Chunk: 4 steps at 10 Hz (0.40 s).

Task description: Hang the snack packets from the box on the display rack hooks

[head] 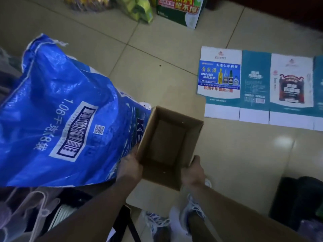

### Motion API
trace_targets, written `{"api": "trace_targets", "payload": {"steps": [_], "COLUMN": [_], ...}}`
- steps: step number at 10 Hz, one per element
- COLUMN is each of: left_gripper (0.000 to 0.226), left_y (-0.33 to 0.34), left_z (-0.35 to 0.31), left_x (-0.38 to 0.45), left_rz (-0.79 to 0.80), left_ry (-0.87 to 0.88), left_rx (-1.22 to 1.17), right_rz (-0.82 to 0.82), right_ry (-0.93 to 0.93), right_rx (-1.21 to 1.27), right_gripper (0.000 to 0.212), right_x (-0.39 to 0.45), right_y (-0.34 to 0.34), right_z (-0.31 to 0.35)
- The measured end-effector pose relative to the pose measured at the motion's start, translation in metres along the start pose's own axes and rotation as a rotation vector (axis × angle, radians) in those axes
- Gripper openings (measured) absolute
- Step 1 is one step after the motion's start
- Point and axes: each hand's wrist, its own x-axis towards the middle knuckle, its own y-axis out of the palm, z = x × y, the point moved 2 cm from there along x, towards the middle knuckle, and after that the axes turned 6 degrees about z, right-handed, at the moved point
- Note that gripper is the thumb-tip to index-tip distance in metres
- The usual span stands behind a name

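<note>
Both hands hold an open brown cardboard box (167, 147) above the floor, and its inside shows only bare cardboard. The left hand (130, 165) grips the box's near-left wall, fingers curled round the edge. The right hand (193, 172) clasps the near-right corner, thumb along the outer wall.

Just left of the left hand, touching the box's left side, a large blue woven plastic sack (57, 116) printed with a barcode and white characters leans in and hides what lies behind it. Ahead and to the right of the right hand, well apart from it, a flattened white and teal printed carton (257, 88) lies spread on the floor. Far ahead of both hands stand a green printed carton (180, 11) and a blurred yellow-green packet (139, 9). Below the hands are two white and blue sneakers (174, 222), and a dark bag (297, 203) sits right of the right forearm.

The floor (157, 58) is pale glossy tile with dark grout lines, dimly lit.
</note>
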Motion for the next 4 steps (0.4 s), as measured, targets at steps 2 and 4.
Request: {"api": "trace_targets", "payload": {"steps": [2, 4], "left_gripper": [0.075, 0.069], "left_y": [-0.01, -0.022], "left_z": [0.005, -0.003], "left_x": [0.003, -0.015], "left_rz": [-0.008, 0.042], "left_ry": [0.007, 0.053], "left_rx": [-0.07, -0.095], "right_rz": [0.048, 0.11], "right_ry": [-0.007, 0.026], "right_rx": [0.056, -0.005], "right_gripper": [0.036, 0.055], "right_x": [-0.002, -0.011], "right_y": [-0.001, -0.019], "right_z": [0.009, 0.006]}}
